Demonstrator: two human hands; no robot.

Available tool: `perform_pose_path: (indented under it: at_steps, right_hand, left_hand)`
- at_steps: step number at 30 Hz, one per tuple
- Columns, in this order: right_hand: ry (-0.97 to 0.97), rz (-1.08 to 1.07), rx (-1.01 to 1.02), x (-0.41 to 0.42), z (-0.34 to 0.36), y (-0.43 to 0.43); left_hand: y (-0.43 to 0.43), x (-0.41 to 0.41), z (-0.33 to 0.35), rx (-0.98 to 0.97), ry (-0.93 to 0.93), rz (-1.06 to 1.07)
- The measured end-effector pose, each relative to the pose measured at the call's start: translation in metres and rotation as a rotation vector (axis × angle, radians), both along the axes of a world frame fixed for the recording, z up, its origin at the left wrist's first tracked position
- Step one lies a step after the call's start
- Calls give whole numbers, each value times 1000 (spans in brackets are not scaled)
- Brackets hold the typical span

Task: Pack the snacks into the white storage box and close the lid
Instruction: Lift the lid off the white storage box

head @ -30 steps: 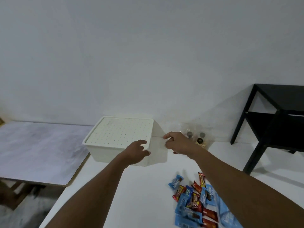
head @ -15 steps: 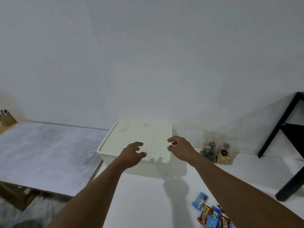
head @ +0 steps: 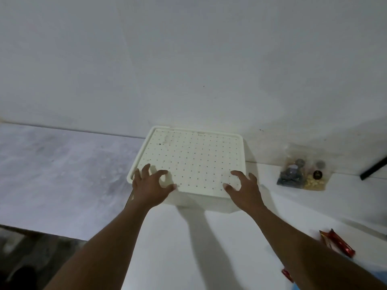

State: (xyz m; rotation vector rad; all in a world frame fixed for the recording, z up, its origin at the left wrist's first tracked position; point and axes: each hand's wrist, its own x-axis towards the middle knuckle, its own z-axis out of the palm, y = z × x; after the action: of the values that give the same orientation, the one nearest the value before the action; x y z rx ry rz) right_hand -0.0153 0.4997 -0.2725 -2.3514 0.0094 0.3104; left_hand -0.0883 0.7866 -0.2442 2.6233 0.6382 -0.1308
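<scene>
The white storage box (head: 201, 200) stands against the wall on the white table, with its dotted lid (head: 192, 160) on top. My left hand (head: 149, 186) hovers over the lid's near left corner, fingers spread and curled. My right hand (head: 245, 189) is at the near right corner in the same pose. Neither hand holds anything; whether the fingertips touch the lid I cannot tell. A red snack wrapper (head: 337, 243) lies at the right edge, and a scrap of another red wrapper (head: 287, 275) peeks out beside my right forearm.
A clear bag of mixed snacks (head: 303, 174) leans on the wall right of the box. A grey marbled table (head: 52, 174) adjoins on the left, with dark floor (head: 25, 260) below it. A black furniture leg (head: 374, 168) shows at far right.
Both hands have spread apart to the lid's two near corners. The view has closed in on the box, and most of the snack pile has dropped out of frame.
</scene>
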Motion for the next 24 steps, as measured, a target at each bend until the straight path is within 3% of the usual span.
perform_pose_path:
  at_steps: [8,24]
  right_hand:
    - [-194,-102,-62,10,-17,24]
    - [-300,-170,-50,18,-5,25]
  left_hand:
    - [39,16,-10,-21,126,75]
    - [47,16,-3,43,-88,140]
